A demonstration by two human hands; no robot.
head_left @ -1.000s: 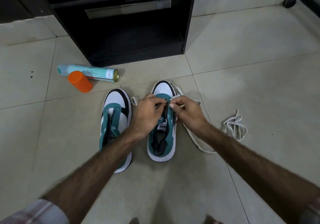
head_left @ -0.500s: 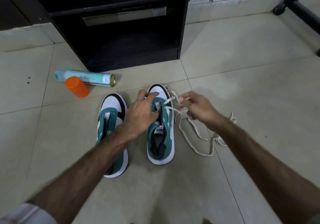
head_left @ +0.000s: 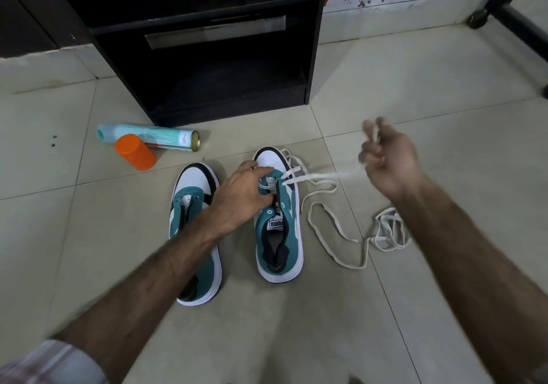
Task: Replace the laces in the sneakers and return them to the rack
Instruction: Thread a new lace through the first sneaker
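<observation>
Floor tiles (head_left: 415, 81) carry a black rack (head_left: 207, 66) and two teal sneakers (head_left: 278, 223) side by side. The left hand (head_left: 240, 194) grips the right sneaker's tongue area; the right hand (head_left: 388, 161), blurred, pinches the white lace (head_left: 326, 229) pulled taut.

Sneakers (head_left: 278, 220): matt teal suede-like uppers. Lace (head_left: 335, 235): flat woven cloth. Floor (head_left: 415, 87): smooth tile. Cap (head_left: 135, 152): plastic.
</observation>
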